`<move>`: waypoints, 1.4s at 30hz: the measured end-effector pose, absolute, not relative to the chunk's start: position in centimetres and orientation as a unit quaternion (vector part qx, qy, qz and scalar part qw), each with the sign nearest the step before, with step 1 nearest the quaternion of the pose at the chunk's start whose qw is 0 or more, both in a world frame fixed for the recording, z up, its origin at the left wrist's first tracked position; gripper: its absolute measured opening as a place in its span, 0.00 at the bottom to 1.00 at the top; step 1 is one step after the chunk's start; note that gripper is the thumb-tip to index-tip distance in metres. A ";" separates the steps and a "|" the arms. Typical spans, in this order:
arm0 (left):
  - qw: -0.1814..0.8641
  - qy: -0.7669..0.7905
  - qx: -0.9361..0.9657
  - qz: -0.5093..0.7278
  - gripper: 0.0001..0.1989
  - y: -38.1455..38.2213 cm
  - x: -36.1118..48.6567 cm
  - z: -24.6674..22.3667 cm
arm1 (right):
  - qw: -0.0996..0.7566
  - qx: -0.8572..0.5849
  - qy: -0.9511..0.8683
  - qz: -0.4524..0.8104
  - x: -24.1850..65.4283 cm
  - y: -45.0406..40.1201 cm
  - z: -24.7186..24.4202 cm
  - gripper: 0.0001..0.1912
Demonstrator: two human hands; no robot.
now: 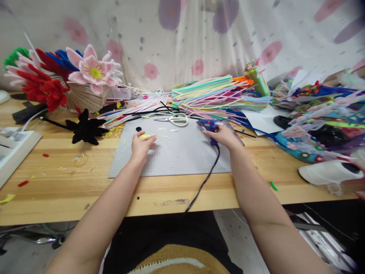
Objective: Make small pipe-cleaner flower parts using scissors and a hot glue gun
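Head view: yellow piece [145, 136] pinched in fingers of left hand [139, 147], over mat [171, 160]. Glue gun [207, 123] gripped by right hand [225, 136], fingers closed round it, well apart from piece. Gluing apparently being readied; careful alignment called for next.

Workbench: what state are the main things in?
Glue gun: held in right hand
Cord: slack, over table edge
Yellow piece: held in left hand
Scissors: lying flat, blades look closed
Mat: flat, scraps on it
Black flower: lying down
Pink flower: petals open
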State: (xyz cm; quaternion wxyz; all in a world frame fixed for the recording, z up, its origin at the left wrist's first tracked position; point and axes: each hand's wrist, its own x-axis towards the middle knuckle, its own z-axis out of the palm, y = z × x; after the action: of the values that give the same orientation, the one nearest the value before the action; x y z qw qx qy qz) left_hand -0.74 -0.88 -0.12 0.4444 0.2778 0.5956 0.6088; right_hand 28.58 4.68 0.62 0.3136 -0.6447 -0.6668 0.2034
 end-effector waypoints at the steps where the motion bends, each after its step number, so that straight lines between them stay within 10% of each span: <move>1: 0.444 0.596 0.277 0.609 0.25 -0.9 -0.7 -0.1 | 0.316 -0.652 -0.655 0.213 27.9 4.9 0.2 0.22; 10: 0.440 0.614 0.297 0.585 0.25 -1.0 -0.4 0.2 | 0.483 -0.585 -0.549 0.352 24.3 3.8 0.6 0.23; 18: 0.437 0.609 0.306 0.587 0.25 -1.0 -0.5 0.0 | 0.343 -0.469 -0.649 0.491 19.5 0.7 0.6 0.20; 42: 0.433 0.606 0.317 0.587 0.27 -0.7 -0.5 -0.6 | 0.315 -0.470 -0.727 0.389 19.5 0.9 -0.4 0.22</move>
State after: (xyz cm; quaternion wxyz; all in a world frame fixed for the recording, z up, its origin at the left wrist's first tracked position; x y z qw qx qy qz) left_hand -0.51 -0.74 -0.56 0.4328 0.3169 0.6062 0.5871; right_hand 19.51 0.90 -0.40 0.3154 -0.4695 -0.7273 0.3887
